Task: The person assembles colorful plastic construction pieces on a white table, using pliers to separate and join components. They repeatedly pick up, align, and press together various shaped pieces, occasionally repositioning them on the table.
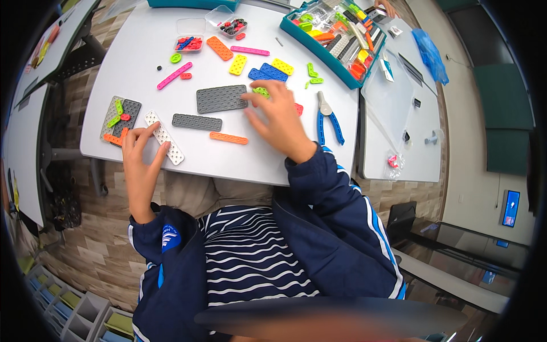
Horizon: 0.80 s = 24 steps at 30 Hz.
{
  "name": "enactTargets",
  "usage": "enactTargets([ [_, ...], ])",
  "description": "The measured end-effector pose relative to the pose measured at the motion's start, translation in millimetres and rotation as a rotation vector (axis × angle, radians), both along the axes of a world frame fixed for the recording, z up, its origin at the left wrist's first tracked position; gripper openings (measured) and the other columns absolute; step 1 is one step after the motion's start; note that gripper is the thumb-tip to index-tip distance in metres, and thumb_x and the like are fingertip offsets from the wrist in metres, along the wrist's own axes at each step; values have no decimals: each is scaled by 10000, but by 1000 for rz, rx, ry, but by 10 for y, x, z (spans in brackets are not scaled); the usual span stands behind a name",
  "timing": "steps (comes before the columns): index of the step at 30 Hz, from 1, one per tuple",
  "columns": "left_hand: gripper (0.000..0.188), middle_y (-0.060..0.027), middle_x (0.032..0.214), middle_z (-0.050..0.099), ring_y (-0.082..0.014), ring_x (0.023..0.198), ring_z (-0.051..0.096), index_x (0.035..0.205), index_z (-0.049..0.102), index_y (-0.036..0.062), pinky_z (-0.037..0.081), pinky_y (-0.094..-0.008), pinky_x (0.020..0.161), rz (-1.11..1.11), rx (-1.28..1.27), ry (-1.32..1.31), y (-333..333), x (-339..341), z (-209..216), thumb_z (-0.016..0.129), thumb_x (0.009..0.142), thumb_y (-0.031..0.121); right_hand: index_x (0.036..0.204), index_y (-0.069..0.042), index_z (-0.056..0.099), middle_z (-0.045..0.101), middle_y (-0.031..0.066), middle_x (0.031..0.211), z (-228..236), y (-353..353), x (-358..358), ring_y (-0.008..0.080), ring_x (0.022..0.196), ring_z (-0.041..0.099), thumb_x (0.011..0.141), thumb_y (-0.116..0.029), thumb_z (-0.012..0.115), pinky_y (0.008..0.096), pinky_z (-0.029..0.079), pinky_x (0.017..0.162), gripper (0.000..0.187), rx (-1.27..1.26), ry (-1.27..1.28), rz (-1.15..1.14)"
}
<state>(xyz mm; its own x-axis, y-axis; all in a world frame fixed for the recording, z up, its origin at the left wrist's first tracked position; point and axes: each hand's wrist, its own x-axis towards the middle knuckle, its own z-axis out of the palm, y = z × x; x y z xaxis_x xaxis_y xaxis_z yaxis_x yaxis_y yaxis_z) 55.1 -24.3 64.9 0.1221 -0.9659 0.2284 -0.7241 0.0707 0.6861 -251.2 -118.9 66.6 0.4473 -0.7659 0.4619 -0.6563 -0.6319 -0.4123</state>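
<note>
While the dark gray plate [221,99] lay longways from left to right on the surface [125,68], just left of the nearer right hand [278,117], its fingers spread, the left hand [138,157] had its thumb and finger apart over the slanting white strip [164,135].

A navy jacket [336,239], its sleeves [322,179] edged with white and light-blue stripes [374,219] and its left side bearing a blue badge [170,237] with white markings, hangs open over a navy shirt [250,256] banded in wavy white, above beige trousers [189,191].
</note>
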Motion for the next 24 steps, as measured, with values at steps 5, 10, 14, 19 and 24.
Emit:
enactTargets([
  [5,376,-109,1081,588,-281,1073,564,1262,718,31,454,-387,978,12,-47,-23,3,-9,-50,764,892,82,1067,-66,769,706,129,1124,233,-537,-720,304,1110,647,889,-107,773,406,486,992,182,-183,-23,-220],
  [10,354,-117,1126,629,-293,1099,577,1256,715,35,459,-391,989,16,-96,5,46,0,-71,746,907,88,972,-51,812,777,170,946,499,-1603,-1869,344,912,734,872,-232,758,429,559,847,214,-196,145,-575],
  [14,338,-121,1174,658,-304,1123,584,1246,718,40,461,-401,1002,8,-98,57,77,36,-73,740,912,94,981,-62,819,792,150,910,353,-2076,-2320,325,840,763,849,-308,766,413,587,794,285,51,221,-716],
  [19,327,-121,1196,662,-309,1132,584,1235,725,43,460,-408,1009,10,-118,23,102,51,-96,741,913,101,1000,-71,817,792,136,919,141,-2238,-2330,327,888,764,850,-320,757,408,591,831,297,106,206,-761],
  [24,326,-119,1191,663,-306,1134,584,1230,729,45,459,-407,1008,24,-132,26,93,34,-130,746,910,106,1015,-120,823,790,137,932,128,-2276,-2317,339,902,760,865,-341,742,428,588,836,278,94,208,-730],
])
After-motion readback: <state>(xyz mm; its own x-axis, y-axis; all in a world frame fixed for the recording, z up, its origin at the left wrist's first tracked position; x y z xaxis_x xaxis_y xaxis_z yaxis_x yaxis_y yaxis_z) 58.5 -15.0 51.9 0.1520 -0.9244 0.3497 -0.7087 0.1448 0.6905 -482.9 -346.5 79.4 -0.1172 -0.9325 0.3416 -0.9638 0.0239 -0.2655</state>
